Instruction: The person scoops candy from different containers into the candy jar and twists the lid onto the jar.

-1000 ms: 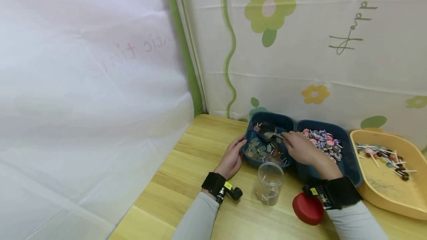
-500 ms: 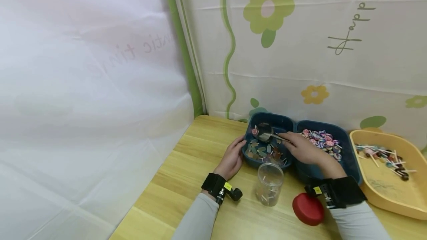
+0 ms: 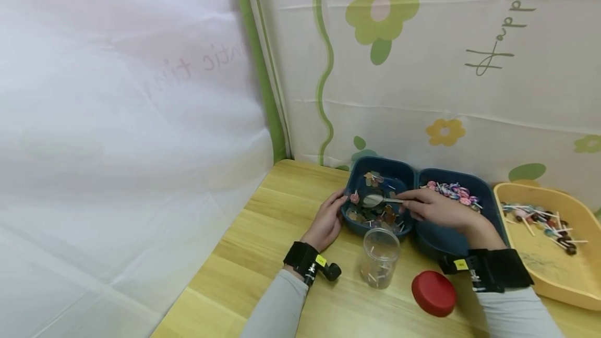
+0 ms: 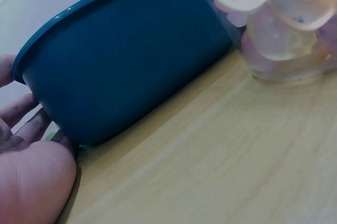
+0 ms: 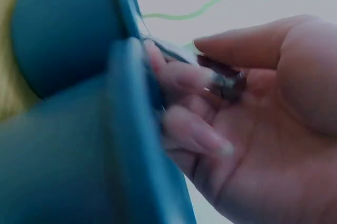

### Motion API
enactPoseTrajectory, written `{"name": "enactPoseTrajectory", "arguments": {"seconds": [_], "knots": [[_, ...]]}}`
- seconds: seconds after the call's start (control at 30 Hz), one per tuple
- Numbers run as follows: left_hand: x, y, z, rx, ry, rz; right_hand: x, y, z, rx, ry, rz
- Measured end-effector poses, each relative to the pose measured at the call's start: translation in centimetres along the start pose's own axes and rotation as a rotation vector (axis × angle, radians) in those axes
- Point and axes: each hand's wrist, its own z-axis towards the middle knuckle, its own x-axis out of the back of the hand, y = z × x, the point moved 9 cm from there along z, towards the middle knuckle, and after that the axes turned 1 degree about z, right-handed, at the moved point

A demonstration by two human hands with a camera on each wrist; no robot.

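Observation:
My right hand (image 3: 439, 206) pinches the handle of a metal spoon (image 3: 374, 200), whose bowl sits low in the left blue bin (image 3: 407, 168). In that bin lie small translucent brown and green pieces (image 3: 387, 218) and a pink lollipop (image 3: 354, 197) left of the spoon. My left hand (image 3: 325, 221) rests its fingers against the bin's outer left side, up by the rim. The left wrist view shows those fingers (image 4: 20, 109) along the blue wall (image 4: 126, 56). A clear plastic jar (image 3: 381, 258) with some pieces inside stands in front of the bin, its top uncovered.
A red lid (image 3: 434, 293) lies on the wooden table (image 3: 244, 244) right of the jar. A second blue bin (image 3: 493, 215) holds striped lollipops (image 3: 455, 192). Farther right, a yellow tray (image 3: 559, 275) carries lollipops with white sticks. Printed curtains (image 3: 399, 93) hang behind the table.
The spoon's bowl has moved toward the near part of the left bin, and a small heap of pieces shows at its back. My right hand has shifted slightly right. The left hand stays put.

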Motion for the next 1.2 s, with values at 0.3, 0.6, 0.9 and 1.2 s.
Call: {"name": "enactPoseTrajectory", "arguments": {"seconds": [0.3,0.6,0.9,1.2], "knots": [[0.2,-0.1,0.0,-0.003,0.02,-0.003,-0.7,-0.4,0.6,0.005,0.008,-0.065],[0.2,0.0,-0.2,0.005,0.018,0.003,-0.5,0.8,-1.0,-0.008,-0.098,0.078],[0.3,0.0,0.0,-0.003,0.04,0.011,-0.2,0.8,-1.8,0.087,-0.15,0.167],[0.1,-0.1,-0.3,0.019,0.027,0.04,0.3,1.5,-1.7,0.059,-0.112,0.215]]}}
